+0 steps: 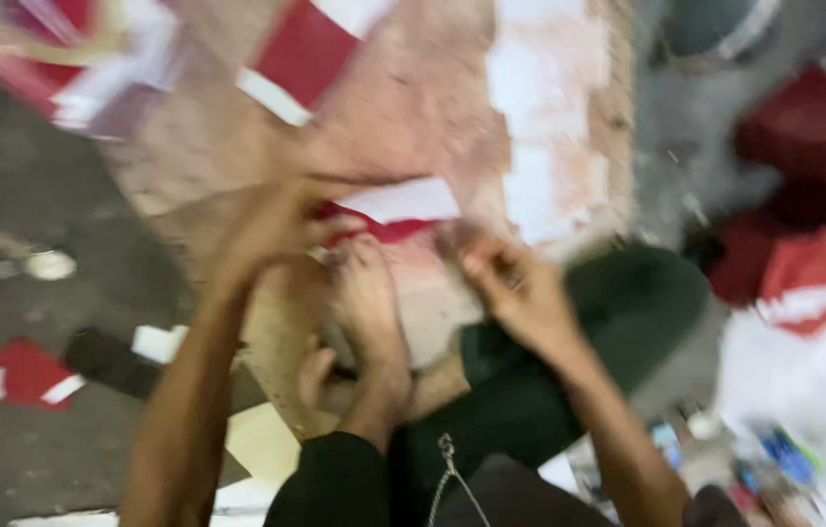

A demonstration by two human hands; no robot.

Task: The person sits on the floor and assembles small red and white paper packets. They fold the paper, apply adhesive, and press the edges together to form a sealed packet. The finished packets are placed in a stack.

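Littered grey floor (pixel 32 195), red-white sheets scattered; left hand (pixel 271 229) pinching red-white paper (pixel 388 210), right hand (pixel 515 288) curled, grip unclear; bare foot (pixel 369 322) between.

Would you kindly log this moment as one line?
left hand: on red-and-white paper piece | right hand: beside it, grip unclear | surface: worn board | view: blurred

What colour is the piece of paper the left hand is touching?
Red with a white strip along one edge, under the left hand; seen, blurred, in the head view.
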